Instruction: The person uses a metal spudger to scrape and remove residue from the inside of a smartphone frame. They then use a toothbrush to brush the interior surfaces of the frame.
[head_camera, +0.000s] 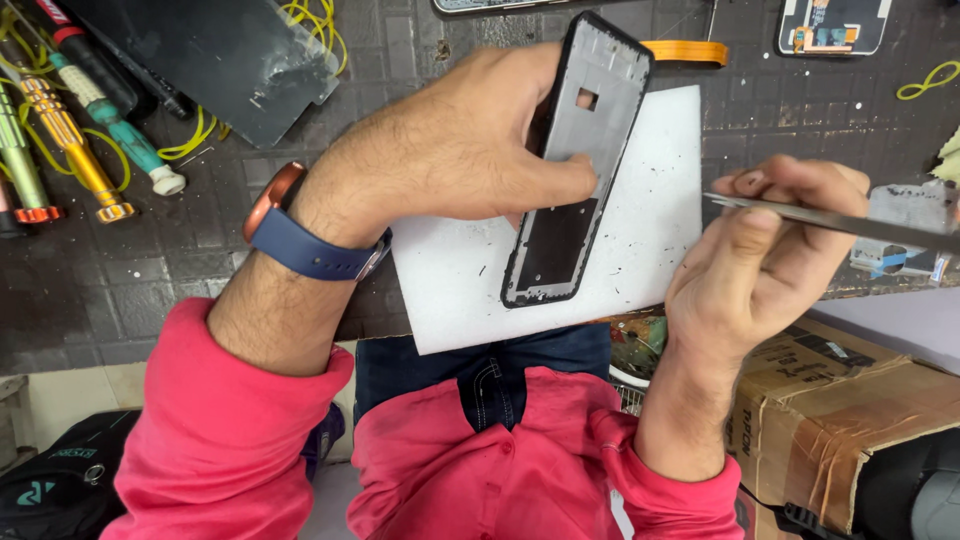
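Note:
My left hand (455, 150) grips a black phone frame (575, 165) by its left edge, thumb pressed on its grey inner face, holding it tilted above a white sheet (650, 220). The frame has a small square cut-out near its top and a dark lower half. My right hand (765, 250) pinches metal tweezers (850, 222), whose length runs off to the right, to the right of the frame and not touching it. A blue-strapped watch (305, 245) sits on my left wrist.
Several screwdrivers (70, 130) and yellow rubber bands lie at the far left by a dark phone panel (220, 60). A small phone part (832, 25) sits at the top right. A taped cardboard box (850, 400) stands at the lower right, a black bag (60, 485) at the lower left.

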